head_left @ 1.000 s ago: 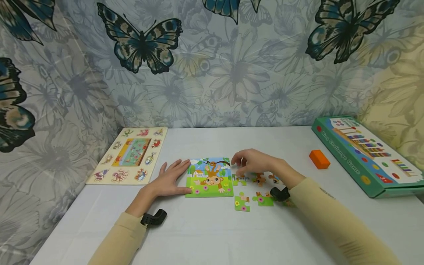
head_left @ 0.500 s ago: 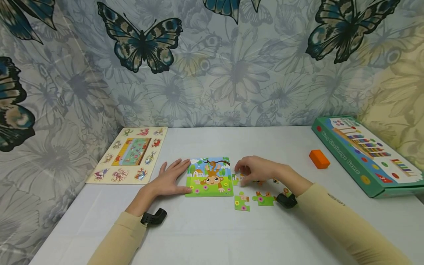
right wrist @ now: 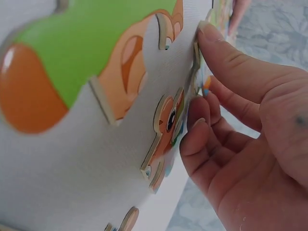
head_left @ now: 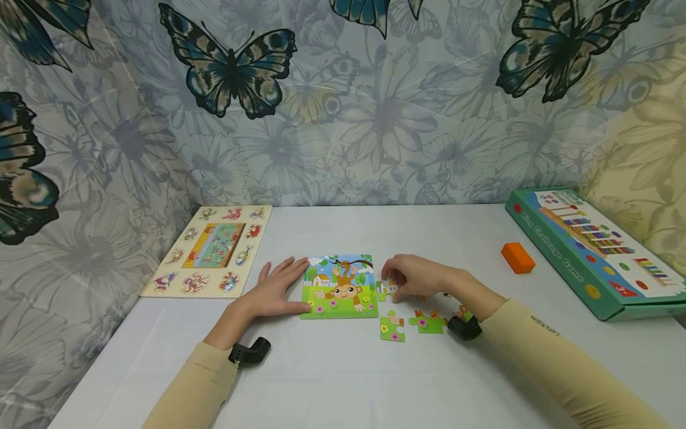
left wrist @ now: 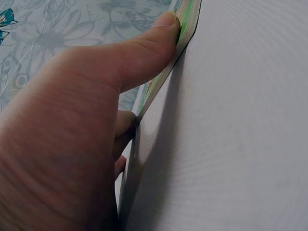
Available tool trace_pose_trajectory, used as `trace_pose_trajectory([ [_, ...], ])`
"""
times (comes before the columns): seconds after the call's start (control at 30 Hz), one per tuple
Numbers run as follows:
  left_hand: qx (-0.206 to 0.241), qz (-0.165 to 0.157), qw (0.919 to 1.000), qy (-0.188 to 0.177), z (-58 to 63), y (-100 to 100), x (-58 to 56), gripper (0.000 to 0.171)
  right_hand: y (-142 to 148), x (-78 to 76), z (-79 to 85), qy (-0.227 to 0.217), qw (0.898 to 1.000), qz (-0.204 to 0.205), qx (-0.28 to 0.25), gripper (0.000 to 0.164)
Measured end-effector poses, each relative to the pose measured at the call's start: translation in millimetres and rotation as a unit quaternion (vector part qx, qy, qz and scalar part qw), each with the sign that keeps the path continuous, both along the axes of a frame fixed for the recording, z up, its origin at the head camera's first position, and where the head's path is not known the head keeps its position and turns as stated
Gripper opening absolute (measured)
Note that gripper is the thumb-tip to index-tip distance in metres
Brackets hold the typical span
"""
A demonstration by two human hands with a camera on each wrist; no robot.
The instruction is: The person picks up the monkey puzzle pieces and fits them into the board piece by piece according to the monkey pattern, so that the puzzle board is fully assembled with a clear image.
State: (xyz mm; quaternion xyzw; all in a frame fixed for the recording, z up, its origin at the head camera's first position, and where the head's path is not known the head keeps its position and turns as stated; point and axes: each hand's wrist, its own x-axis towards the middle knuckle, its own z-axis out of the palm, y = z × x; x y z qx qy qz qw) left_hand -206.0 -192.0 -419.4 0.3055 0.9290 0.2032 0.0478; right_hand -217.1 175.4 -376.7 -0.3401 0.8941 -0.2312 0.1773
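The left hand [head_left: 276, 293] has its fingers spread out, and its thumb and fingertips touch the left side of a thin, square, colourful picture board with a brown monkey [head_left: 343, 292]. Just to the right of the board, the right hand [head_left: 420, 276] pinches a small, flat, green-and-white puzzle piece [head_left: 385, 291] with its thumb and fingers. More flat green and brown puzzle pieces [head_left: 429, 323] lie near that hand on the white table [head_left: 332, 375].
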Motion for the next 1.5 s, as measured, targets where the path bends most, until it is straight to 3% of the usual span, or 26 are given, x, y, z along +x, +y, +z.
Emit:
trace_pose_trajectory([
  [0.4, -0.002, 0.002, 1.0, -0.001, 2.7, 1.1, 1.7, 0.099, 5.2, -1.0, 2.2, -0.038, 0.998, 0.001, -0.044, 0.013],
  [0.7, 0.005, -0.004, 0.9999, 0.008, -4.5, -1.6, -0.4, 0.102, 4.8, -13.3, 7.3, -0.075, 0.992, 0.034, -0.098, 0.011],
  [0.9, 0.006, -0.004, 1.0, -0.003, -1.8, -1.2, -0.6, 0.102, -1.5, -20.0, 13.2, -0.076, 0.989, 0.046, -0.115, 0.012],
  [1.13, -0.002, 0.004, 1.0, -0.008, 1.1, -1.0, 0.0, 0.101, -25.9, -24.1, 15.1, -0.082, 0.987, 0.031, -0.137, 0.01],
  [1.5, -0.001, 0.008, 0.9998, -0.018, 0.5, 0.1, -1.3, 0.1, -82.1, -30.1, 7.7, -0.059, 0.99, 0.05, -0.119, 0.009],
])
